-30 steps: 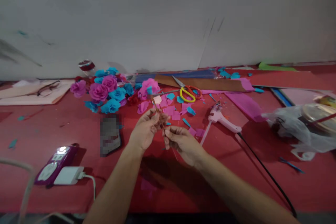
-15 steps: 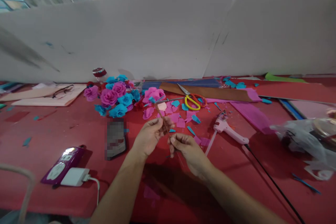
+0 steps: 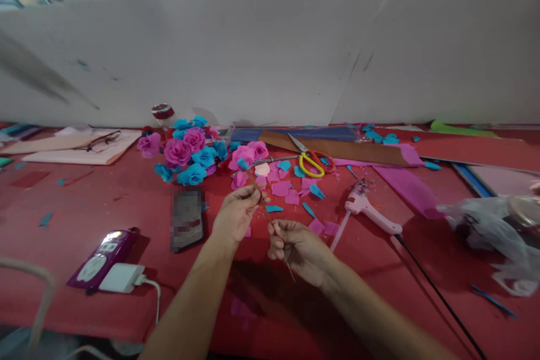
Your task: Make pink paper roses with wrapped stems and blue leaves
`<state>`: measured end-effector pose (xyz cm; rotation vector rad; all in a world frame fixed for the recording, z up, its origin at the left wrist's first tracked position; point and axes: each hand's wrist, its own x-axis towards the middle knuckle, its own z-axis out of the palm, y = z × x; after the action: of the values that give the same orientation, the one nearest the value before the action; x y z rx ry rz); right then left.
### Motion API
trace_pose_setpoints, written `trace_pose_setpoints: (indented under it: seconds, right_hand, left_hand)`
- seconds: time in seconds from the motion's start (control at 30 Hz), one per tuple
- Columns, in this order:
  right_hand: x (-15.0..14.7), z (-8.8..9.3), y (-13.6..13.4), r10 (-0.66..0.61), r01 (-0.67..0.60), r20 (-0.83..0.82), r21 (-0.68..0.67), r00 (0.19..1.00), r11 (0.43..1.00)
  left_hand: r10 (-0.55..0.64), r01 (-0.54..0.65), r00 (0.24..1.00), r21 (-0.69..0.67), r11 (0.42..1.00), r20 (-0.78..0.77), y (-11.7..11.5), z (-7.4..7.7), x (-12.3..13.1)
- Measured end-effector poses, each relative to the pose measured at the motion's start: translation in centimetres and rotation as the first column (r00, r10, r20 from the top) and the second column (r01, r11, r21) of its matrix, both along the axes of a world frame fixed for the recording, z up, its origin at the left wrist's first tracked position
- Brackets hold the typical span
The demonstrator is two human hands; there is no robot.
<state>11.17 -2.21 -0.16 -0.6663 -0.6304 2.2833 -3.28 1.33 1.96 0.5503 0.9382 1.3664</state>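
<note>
A thin brown stem [image 3: 290, 269] slants between my hands, its bare lower end poking out below my right hand. Near its upper end is a small blue paper piece [image 3: 242, 163]; I cannot tell whether the two are joined. My left hand [image 3: 237, 209] pinches the stem higher up, thumb against fingers. Lower down and to the right, my right hand [image 3: 298, 246] is closed on the same stem. Pink paper pieces [image 3: 280, 188] and blue scraps lie just beyond my hands, by a bunch of pink, blue and red paper flowers [image 3: 189, 152].
Scissors [image 3: 311, 164] with yellow and orange handles lie behind the scraps. To the right is a pink glue gun [image 3: 373, 216] with a black cord, then a plastic bag [image 3: 485, 230]. On the left are a phone [image 3: 188, 219], a purple power strip [image 3: 103, 256] and a white charger [image 3: 122, 277].
My hands have moved apart along the stem, the right one slightly lower. More of the stem shows between and below them. The view has shifted a little.
</note>
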Motion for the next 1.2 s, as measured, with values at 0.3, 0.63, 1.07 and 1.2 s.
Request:
trace_pose_setpoints:
  seconds: [0.3,0.63,1.07,1.2]
  right_hand:
    - [0.0,0.5,-0.6,0.14,-0.161,-0.228,-0.072,0.963,0.984]
    - [0.1,0.2,-0.3,-0.318,0.092,0.376,0.509,0.87,0.856]
    - [0.2,0.2,-0.1,0.114,-0.113,-0.007,0.05,0.993,0.992]
    - [0.1,0.2,-0.4,0.166,-0.162,-0.021,0.116,0.986,0.98]
  left_hand:
    - [-0.189,0.168,0.955,0.109,0.98,0.227,-0.7,0.2,0.3]
    - [-0.029,0.014,0.988,0.1,0.995,0.15,-0.4,0.5,-0.1]
    - [0.027,-0.047,0.974,0.08,0.996,0.225,0.0,0.9,-0.6]
    - [-0.066,0.033,0.952,0.116,0.993,0.297,-0.2,0.9,-0.5]
